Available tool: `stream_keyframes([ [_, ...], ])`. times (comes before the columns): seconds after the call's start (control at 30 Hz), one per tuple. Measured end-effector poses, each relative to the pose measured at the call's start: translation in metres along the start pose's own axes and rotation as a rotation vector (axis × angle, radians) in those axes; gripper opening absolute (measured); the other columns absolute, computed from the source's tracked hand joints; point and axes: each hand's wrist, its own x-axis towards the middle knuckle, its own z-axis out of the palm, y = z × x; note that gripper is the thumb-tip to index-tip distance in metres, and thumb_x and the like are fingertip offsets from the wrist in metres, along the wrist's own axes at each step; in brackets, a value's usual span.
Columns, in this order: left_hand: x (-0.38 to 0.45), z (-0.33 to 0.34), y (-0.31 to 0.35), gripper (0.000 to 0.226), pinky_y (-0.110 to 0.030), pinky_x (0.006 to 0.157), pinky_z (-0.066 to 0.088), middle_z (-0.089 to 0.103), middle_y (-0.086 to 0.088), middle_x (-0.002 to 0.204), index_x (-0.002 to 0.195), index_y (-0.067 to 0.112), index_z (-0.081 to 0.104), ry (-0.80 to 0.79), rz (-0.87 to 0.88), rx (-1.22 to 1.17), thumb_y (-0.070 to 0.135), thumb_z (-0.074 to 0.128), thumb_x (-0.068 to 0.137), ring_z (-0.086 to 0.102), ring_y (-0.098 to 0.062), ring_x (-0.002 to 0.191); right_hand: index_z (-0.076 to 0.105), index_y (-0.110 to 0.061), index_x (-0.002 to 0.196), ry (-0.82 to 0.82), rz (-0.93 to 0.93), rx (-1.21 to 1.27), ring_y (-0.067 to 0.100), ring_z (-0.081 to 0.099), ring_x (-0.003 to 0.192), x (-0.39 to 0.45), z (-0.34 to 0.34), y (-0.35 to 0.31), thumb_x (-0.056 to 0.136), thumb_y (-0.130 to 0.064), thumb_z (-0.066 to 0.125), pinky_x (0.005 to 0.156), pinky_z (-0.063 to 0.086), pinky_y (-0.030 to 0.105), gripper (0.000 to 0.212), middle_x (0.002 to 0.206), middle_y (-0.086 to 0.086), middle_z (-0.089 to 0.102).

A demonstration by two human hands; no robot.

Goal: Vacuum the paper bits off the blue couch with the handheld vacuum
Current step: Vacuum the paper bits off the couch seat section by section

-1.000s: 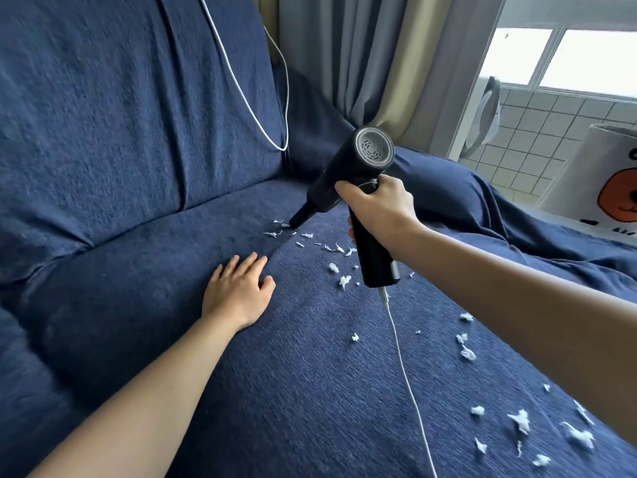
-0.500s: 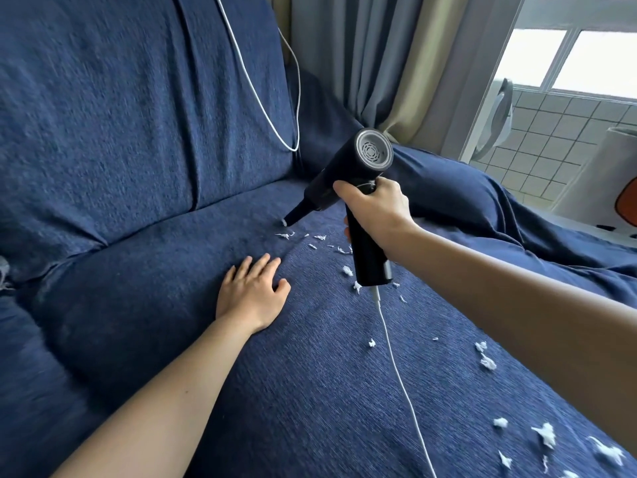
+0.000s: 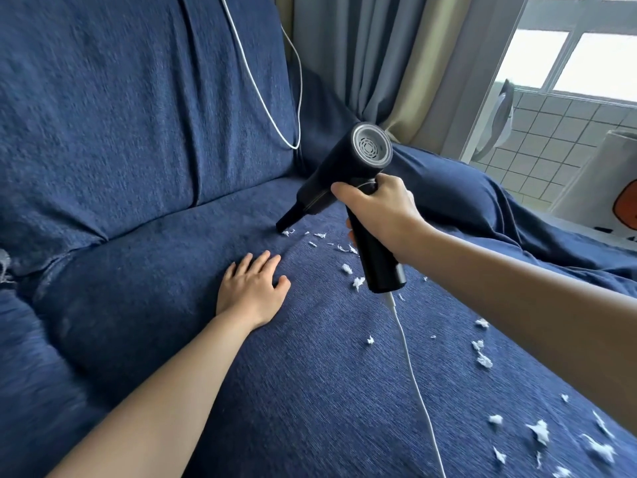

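A black handheld vacuum (image 3: pixel 341 181) is gripped at its handle by my right hand (image 3: pixel 381 212). Its narrow nozzle (image 3: pixel 286 220) points down and touches the seat of the blue couch (image 3: pixel 144 277), right beside a white paper bit (image 3: pixel 288 232). More paper bits (image 3: pixel 348 269) lie scattered to the right of the nozzle and toward the lower right (image 3: pixel 539 431). My left hand (image 3: pixel 253 289) lies flat, palm down, on the seat cushion just in front of the nozzle, holding nothing.
A white cord (image 3: pixel 415 388) trails from the vacuum's handle down over the seat; another stretch of white cord (image 3: pixel 265 108) hangs across the backrest. Grey and beige curtains (image 3: pixel 375 56) hang behind the couch. A window and tiled wall are at the right.
The view has shifted slightly, and the nozzle has come down onto the seat by the farthest paper bits. My left hand stays flat on the cushion.
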Motion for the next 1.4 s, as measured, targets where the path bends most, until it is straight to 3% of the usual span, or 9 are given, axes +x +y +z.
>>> stream_keyframes([
  [0.2, 0.0, 0.0, 0.0, 0.057, -0.039, 0.121, 0.005, 0.013, 0.012, 0.161, 0.152, 0.034, 0.02, -0.003, -0.001, 0.001, 0.049, 0.023, 0.097, 0.008, -0.015, 0.148, 0.064, -0.01, 0.082, -0.007, -0.066, -0.069, 0.019, 0.064, 0.044, -0.008, -0.005, -0.007, 0.087, -0.036, 0.071, 0.049, 0.061, 0.033, 0.027, 0.065, 0.007, 0.069],
  [0.33, 0.0, -0.001, 0.0, 0.057, -0.038, 0.121, 0.004, 0.013, 0.012, 0.161, 0.152, 0.034, 0.02, -0.006, -0.003, -0.003, 0.05, 0.023, 0.097, 0.008, -0.014, 0.148, 0.065, -0.005, 0.085, -0.001, -0.067, -0.047, 0.021, 0.064, 0.044, -0.011, -0.008, -0.012, 0.086, -0.035, 0.072, 0.05, 0.063, 0.038, 0.03, 0.064, 0.008, 0.067],
  [0.53, 0.002, 0.001, -0.002, 0.057, -0.037, 0.121, 0.005, 0.015, 0.012, 0.16, 0.152, 0.035, 0.022, 0.001, -0.01, -0.011, 0.051, 0.025, 0.096, 0.01, -0.014, 0.148, 0.064, -0.015, 0.077, -0.025, -0.075, -0.091, 0.017, 0.063, 0.042, -0.017, -0.011, -0.007, 0.087, -0.036, 0.072, 0.047, 0.059, 0.029, 0.025, 0.063, 0.005, 0.067],
  [0.7, 0.003, 0.001, -0.004, 0.059, -0.036, 0.121, 0.005, 0.016, 0.012, 0.16, 0.152, 0.034, 0.024, 0.002, -0.015, -0.008, 0.053, 0.025, 0.096, 0.011, -0.014, 0.148, 0.063, -0.019, 0.075, 0.038, -0.078, -0.15, 0.024, 0.069, 0.049, -0.016, -0.026, 0.0, 0.084, -0.039, 0.073, 0.061, 0.064, 0.04, 0.025, 0.069, 0.006, 0.071],
  [0.83, 0.002, 0.001, -0.005, 0.059, -0.036, 0.121, 0.007, 0.016, 0.012, 0.16, 0.151, 0.034, 0.024, -0.003, -0.009, 0.001, 0.054, 0.026, 0.096, 0.011, -0.013, 0.148, 0.063, -0.017, 0.075, 0.058, -0.058, -0.121, 0.02, 0.066, 0.045, -0.022, -0.042, 0.003, 0.085, -0.037, 0.073, 0.053, 0.063, 0.036, 0.024, 0.062, 0.003, 0.068],
  [1.2, 0.002, 0.001, -0.006, 0.06, -0.035, 0.121, 0.006, 0.013, 0.013, 0.161, 0.152, 0.035, 0.022, -0.024, -0.015, 0.002, 0.056, 0.024, 0.096, 0.009, -0.011, 0.148, 0.064, -0.014, 0.077, 0.003, 0.009, -0.023, 0.019, 0.063, 0.045, -0.047, -0.062, 0.004, 0.087, -0.036, 0.073, 0.049, 0.058, 0.03, 0.025, 0.06, 0.004, 0.067],
  [1.4, 0.0, -0.002, -0.007, 0.06, -0.034, 0.12, 0.005, 0.012, 0.013, 0.161, 0.152, 0.036, 0.021, -0.026, -0.019, -0.001, 0.057, 0.023, 0.096, 0.008, -0.01, 0.148, 0.068, -0.009, 0.086, 0.047, -0.02, -0.073, 0.018, 0.064, 0.044, -0.049, -0.066, 0.006, 0.087, -0.035, 0.073, 0.052, 0.062, 0.033, 0.026, 0.061, 0.005, 0.068],
])
